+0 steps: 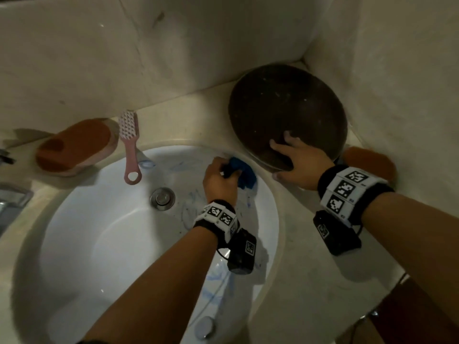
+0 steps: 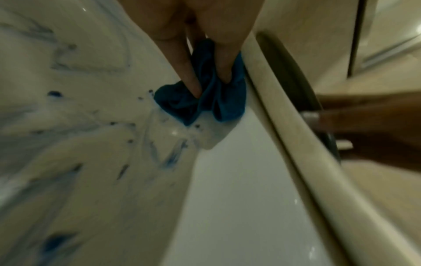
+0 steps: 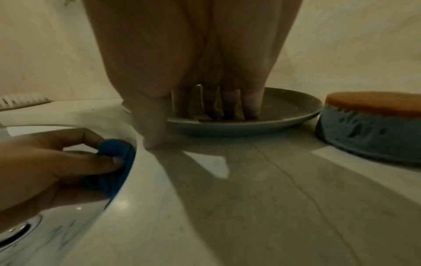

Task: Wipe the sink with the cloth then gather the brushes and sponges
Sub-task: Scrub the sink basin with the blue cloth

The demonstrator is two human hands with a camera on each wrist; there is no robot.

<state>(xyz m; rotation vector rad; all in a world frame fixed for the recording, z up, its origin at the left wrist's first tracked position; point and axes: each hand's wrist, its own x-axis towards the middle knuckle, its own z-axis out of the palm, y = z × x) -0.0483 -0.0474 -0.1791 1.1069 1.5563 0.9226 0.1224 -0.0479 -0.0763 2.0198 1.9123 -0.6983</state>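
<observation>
My left hand [image 1: 227,173] grips a crumpled blue cloth [image 1: 246,173] and holds it against the upper right inside wall of the white sink [image 1: 99,232], just under the rim. In the left wrist view two fingers [image 2: 189,75] dig into the cloth [image 2: 218,102]. A pink brush [image 1: 129,142] lies on the back rim, its handle over the basin. One orange sponge [image 1: 74,145] sits at the back left, another [image 1: 370,162] on the counter behind my right wrist. My right hand [image 1: 295,157] lies flat, fingers [image 3: 230,102] on a dark plate [image 1: 285,108], thumb on the counter.
Blue smears and drops streak the basin around the metal drain [image 1: 162,198]. A chrome tap [image 1: 10,202] stands at the left edge. Tiled walls close in behind and to the right, meeting in a corner behind the plate. The second sponge [image 3: 369,122] has a blue underside.
</observation>
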